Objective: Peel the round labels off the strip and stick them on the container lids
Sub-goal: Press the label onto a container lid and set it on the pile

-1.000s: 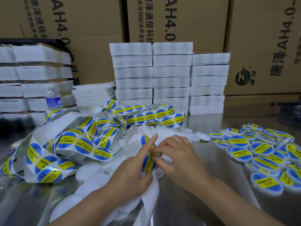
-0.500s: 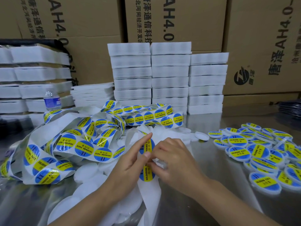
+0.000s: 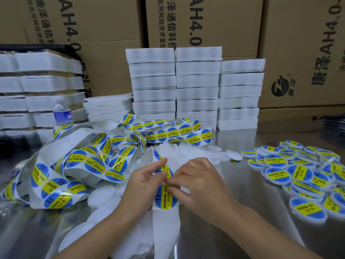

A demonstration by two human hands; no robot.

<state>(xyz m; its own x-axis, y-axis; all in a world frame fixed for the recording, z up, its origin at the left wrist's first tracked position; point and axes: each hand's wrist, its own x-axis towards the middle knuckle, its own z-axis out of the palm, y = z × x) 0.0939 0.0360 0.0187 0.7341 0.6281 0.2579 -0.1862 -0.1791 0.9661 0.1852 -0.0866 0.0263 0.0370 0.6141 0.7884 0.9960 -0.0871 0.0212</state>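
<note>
Right hand (image 3: 199, 184): fingertips (image 3: 170, 185) pinched tight on the rim of 1 round label (image 3: 165, 198), dead centre. Left hand (image 3: 144, 186): thumb and index clamp the strip (image 3: 164, 230) just above it. Label looks thin, floppy, sticky: I'd grab the rim only or it creases. Blank lids (image 3: 233, 155) at 1 o'clock, labelled lids (image 3: 280, 173) at 3, rest of strip heaped at 10.

Water bottle (image 3: 62, 115) left, foam stacks (image 3: 197, 90), cartons (image 3: 104, 34) behind
</note>
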